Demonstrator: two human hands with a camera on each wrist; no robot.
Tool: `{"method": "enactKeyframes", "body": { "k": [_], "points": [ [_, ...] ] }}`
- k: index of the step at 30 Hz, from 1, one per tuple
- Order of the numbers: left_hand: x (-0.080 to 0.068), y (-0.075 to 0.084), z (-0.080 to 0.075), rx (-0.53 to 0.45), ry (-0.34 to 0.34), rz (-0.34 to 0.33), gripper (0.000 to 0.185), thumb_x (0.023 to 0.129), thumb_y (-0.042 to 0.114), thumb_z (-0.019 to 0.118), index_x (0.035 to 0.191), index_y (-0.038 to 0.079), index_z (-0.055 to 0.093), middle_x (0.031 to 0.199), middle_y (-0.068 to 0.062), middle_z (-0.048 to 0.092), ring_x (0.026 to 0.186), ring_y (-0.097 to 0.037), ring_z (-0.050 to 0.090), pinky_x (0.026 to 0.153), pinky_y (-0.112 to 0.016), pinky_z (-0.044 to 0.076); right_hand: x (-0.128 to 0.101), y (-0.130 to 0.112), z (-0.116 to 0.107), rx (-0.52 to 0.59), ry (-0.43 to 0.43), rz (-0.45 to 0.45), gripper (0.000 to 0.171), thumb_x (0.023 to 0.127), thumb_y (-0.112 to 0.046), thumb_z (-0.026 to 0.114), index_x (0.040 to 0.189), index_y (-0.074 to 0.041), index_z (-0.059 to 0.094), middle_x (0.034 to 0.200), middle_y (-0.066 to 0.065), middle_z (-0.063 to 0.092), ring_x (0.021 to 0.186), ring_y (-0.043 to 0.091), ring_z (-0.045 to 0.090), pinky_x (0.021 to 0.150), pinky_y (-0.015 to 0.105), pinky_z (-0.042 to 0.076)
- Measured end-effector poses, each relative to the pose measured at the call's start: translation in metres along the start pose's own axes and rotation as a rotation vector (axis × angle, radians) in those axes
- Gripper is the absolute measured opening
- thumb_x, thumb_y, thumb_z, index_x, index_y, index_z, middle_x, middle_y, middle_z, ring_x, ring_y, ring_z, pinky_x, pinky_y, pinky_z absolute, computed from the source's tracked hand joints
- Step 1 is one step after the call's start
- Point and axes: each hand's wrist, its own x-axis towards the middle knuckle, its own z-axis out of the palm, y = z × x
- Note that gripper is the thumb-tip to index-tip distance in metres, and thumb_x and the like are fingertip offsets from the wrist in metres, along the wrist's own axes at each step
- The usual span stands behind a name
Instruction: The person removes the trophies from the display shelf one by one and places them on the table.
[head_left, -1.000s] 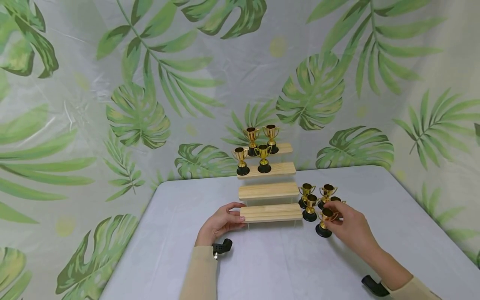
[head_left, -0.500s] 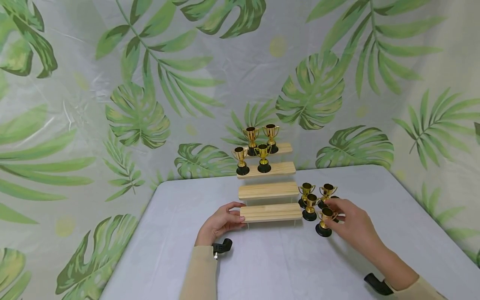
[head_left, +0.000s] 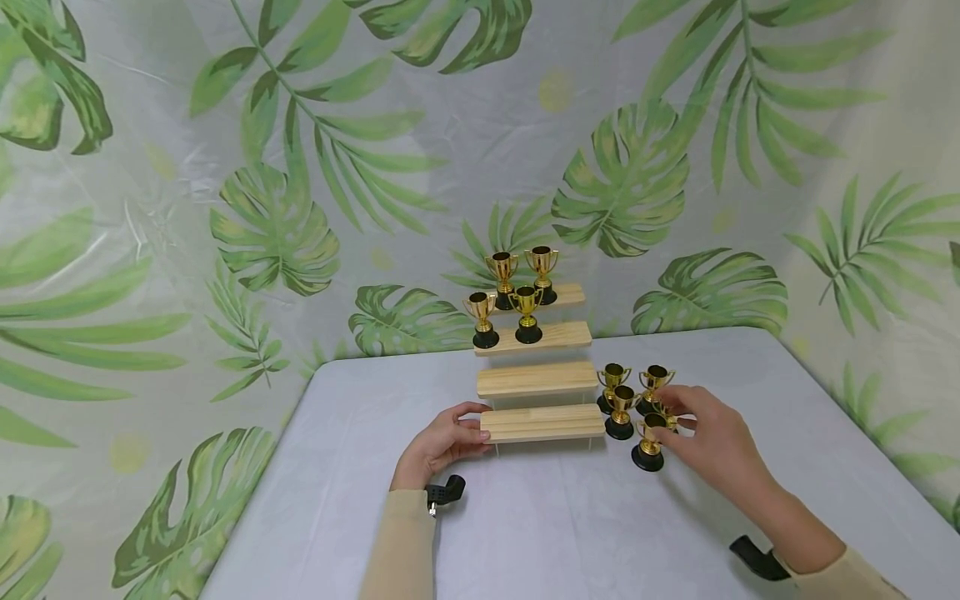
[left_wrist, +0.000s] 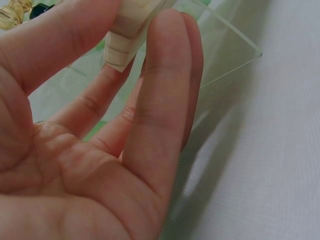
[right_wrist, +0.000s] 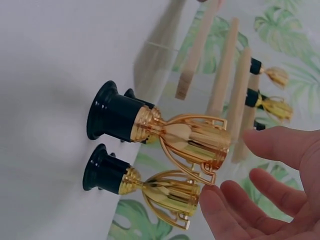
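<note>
The person's left hand [head_left: 441,444] grips the left end of the lowest pale wooden step [head_left: 542,422] of a small four-tiered display stand with clear plastic sides; in the left wrist view the thumb and fingers [left_wrist: 165,75] curl around that plank end [left_wrist: 131,31], so this grip is closed on the wood. The right hand [head_left: 712,442] sits at a cluster of little gold plastic trophy cups with black round bases, standing on the grey tabletop [head_left: 540,525] just right of the stand. Its grip is spread: in the right wrist view the fingers [right_wrist: 240,210] are relaxed and parted, their tips right beside the rim of the nearest gold cup [right_wrist: 165,132] without closing on it. That cup [head_left: 648,442] stands upright just left of the fingertips, with three more cups [head_left: 619,412] close behind it. Four further gold cups [head_left: 527,313] stand on the two upper steps, well beyond both hands. Cream sleeves cover both forearms.
</note>
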Motion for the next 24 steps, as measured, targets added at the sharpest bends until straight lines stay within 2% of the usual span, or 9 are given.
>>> {"method": "enactKeyframes", "body": {
  "k": [9,14,21,24],
  "points": [
    [0.000,0.000,0.000,0.009,0.005,0.004,0.059,0.084,-0.004,0.076,0.137,0.002,0.053,0.113,-0.020,0.065,0.093,-0.026,0.069,0.080,-0.037,0.060,0.009,-0.004,-0.007,0.007,0.019,0.010,0.050,0.081,-0.007,0.083,0.126,-0.008,0.064,0.114,0.011,0.065,0.099,0.028,0.064,0.080,0.041,0.058],
    [0.000,0.001,0.000,0.011,0.000,0.005,0.059,0.084,-0.005,0.076,0.137,0.002,0.053,0.113,-0.020,0.065,0.093,-0.025,0.069,0.080,-0.036,0.060,0.012,-0.008,-0.009,0.003,0.031,-0.003,0.050,0.081,-0.008,0.084,0.127,-0.010,0.064,0.113,0.007,0.065,0.098,0.025,0.063,0.078,0.039,0.058],
    [0.000,0.001,0.000,0.012,-0.002,0.007,0.058,0.084,-0.005,0.075,0.137,0.001,0.052,0.113,-0.021,0.066,0.093,-0.026,0.070,0.080,-0.037,0.060,0.019,-0.016,-0.012,0.037,0.047,-0.005,0.049,0.081,-0.006,0.083,0.127,-0.011,0.065,0.113,0.002,0.064,0.098,0.024,0.061,0.078,0.013,0.053],
    [-0.001,0.001,0.001,0.013,-0.001,0.005,0.058,0.084,-0.005,0.075,0.137,0.001,0.053,0.114,-0.021,0.066,0.093,-0.026,0.070,0.081,-0.037,0.060,0.021,-0.020,-0.013,0.048,0.056,-0.010,0.050,0.081,-0.005,0.083,0.127,-0.008,0.065,0.113,0.003,0.064,0.098,0.024,0.062,0.079,0.015,0.054]
  ]
}}
